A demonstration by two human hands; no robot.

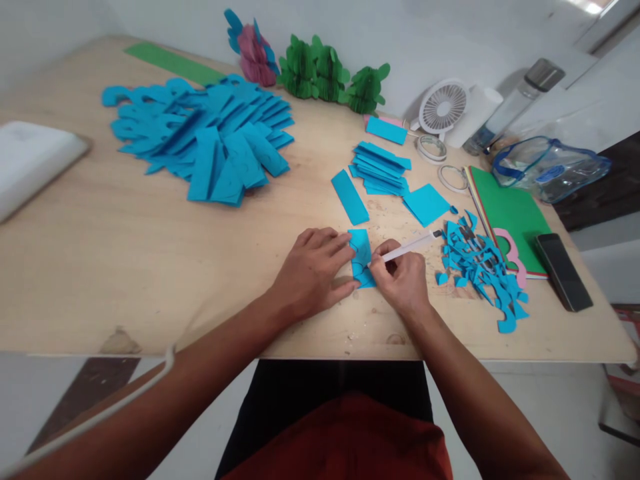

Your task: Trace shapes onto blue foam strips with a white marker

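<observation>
Near the front edge of the wooden table lies a small blue paper rectangle point(361, 247) with dark curved lines drawn on it. My left hand point(315, 270) rests flat on its left side, fingers spread and holding nothing. In my right hand point(403, 277) a white pen point(410, 246) is pinched, its tip at the paper's right side and its dark end pointing up and right. Just beyond the paper is a loose blue strip point(350, 197). A stack of blue paper pieces point(381, 170) and a blue square point(427, 205) lie farther back.
A big pile of cut blue paper point(200, 133) covers the back left. Blue scraps point(475, 257) lie to the right, beside green paper point(510, 207) and a phone point(564, 272). Along the wall stand green paper shapes point(325, 70), a fan point(443, 107) and a bottle point(515, 107).
</observation>
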